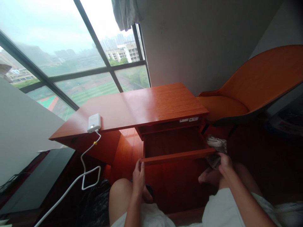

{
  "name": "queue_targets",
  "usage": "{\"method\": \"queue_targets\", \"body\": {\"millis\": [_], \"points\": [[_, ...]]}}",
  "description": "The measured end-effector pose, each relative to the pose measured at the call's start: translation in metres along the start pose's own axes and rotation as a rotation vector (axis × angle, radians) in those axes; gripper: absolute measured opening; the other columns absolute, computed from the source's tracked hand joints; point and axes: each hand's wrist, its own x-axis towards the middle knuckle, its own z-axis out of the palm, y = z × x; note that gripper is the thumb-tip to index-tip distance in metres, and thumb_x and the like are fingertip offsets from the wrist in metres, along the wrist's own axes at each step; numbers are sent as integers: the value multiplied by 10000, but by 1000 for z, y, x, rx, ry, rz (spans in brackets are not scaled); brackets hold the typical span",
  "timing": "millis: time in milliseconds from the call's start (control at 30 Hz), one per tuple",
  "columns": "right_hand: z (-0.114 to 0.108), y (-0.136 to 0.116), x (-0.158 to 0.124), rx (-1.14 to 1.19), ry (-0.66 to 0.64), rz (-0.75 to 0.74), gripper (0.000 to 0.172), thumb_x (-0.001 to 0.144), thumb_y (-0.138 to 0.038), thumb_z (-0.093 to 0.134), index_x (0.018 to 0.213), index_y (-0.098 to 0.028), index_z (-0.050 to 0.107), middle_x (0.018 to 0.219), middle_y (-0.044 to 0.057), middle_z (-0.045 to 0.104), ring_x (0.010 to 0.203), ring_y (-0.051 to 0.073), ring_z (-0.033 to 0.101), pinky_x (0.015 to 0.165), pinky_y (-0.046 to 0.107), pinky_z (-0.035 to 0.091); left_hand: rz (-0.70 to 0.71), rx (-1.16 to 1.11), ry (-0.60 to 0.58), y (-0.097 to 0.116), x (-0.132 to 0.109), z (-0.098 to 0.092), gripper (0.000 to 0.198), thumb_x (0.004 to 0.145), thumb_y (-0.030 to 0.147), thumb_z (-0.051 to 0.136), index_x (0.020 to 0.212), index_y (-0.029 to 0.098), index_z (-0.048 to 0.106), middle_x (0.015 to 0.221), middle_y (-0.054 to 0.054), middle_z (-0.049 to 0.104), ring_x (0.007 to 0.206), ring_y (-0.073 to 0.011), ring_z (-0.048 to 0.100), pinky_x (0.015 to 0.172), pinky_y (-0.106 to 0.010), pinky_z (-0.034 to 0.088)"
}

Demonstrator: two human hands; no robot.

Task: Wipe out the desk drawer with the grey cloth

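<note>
A wooden drawer (pixel 175 157) is pulled out from under the reddish-brown desk (pixel 151 107), and its visible inside looks bare. My left hand (pixel 139 177) grips the left end of the drawer front, fingers near its upper edge. At the opposite end, my right hand (pixel 224 163) is closed on a crumpled grey-beige cloth (pixel 217 144), right beside the drawer's right corner. The cloth shows both above and below that corner. Part of the right fingers is hidden, so I cannot tell how firmly they touch the drawer.
A white power bank (pixel 94 122) lies on the desk's left, with a white cable (pixel 81 176) running down from it. An orange chair (pixel 234 97) stands at the right. Windows (pixel 78 60) rise behind the desk. A black plastic bag (pixel 94 201) is at lower left.
</note>
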Motion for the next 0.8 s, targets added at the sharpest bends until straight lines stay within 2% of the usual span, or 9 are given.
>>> {"method": "queue_targets", "body": {"millis": [133, 267, 300, 367, 433, 500, 633, 800], "points": [[-17, -29, 10, -221, -69, -52, 250, 454, -222, 678, 692, -154, 649, 580, 21, 645, 541, 175, 579, 503, 299, 447, -42, 10, 42, 3, 1, 0, 468, 853, 508, 490, 1188, 193, 579, 1204, -119, 645, 1198, -296, 540, 1030, -412, 380], [-20, -51, 3, -429, -178, -132, 253, 525, -266, 677, 750, -153, 682, 639, 45, 665, 622, 203, 600, 584, 323, 449, -59, 14, 49, 6, 0, 1, 456, 854, 500, 478, 1176, 197, 586, 1157, -114, 669, 1172, -301, 561, 1011, -416, 400], [-17, -54, -2, -531, -209, -196, 254, 562, -278, 656, 785, -160, 687, 684, 56, 679, 671, 221, 616, 629, 339, 460, -59, 15, 54, 6, -1, 2, 454, 856, 498, 472, 1175, 195, 586, 1168, -117, 663, 1174, -301, 559, 1012, -415, 399], [-9, -59, -18, -774, -299, -452, 287, 638, -245, 572, 892, -173, 685, 853, 89, 708, 844, 258, 635, 771, 376, 469, -53, 17, 59, 5, -1, 2, 451, 863, 494, 463, 1177, 194, 584, 1192, -120, 650, 1179, -297, 553, 1016, -411, 393], [3, -61, -38, -992, -410, -789, 380, 661, -159, 478, 996, -175, 658, 1036, 110, 690, 1022, 265, 594, 916, 394, 425, -37, 25, 57, 3, -2, 1, 452, 871, 499, 451, 1179, 195, 582, 1200, -120, 643, 1171, -293, 554, 1012, -408, 392], [19, -64, -61, -1164, -513, -984, 427, 650, -105, 443, 1024, -169, 640, 1085, 118, 670, 1067, 263, 561, 958, 398, 389, -22, 37, 43, 1, -2, 0, 460, 876, 513, 440, 1179, 197, 580, 1187, -117, 645, 1148, -291, 565, 991, -403, 405], [62, -70, -111, -1478, -649, -986, 281, 683, -123, 455, 902, -170, 624, 937, 135, 667, 922, 270, 565, 842, 395, 375, -23, 59, 32, -1, -2, -2, 462, 871, 530, 450, 1167, 204, 588, 1147, -106, 662, 1122, -289, 579, 968, -395, 417], [131, -53, -182, -1471, -851, -946, 246, 714, -148, 464, 913, -145, 609, 961, 184, 666, 896, 292, 569, 768, 407, 354, -26, 42, 47, -5, 0, -3, 450, 848, 524, 495, 1142, 205, 613, 1133, -95, 677, 1123, -287, 584, 964, -379, 424]]}}
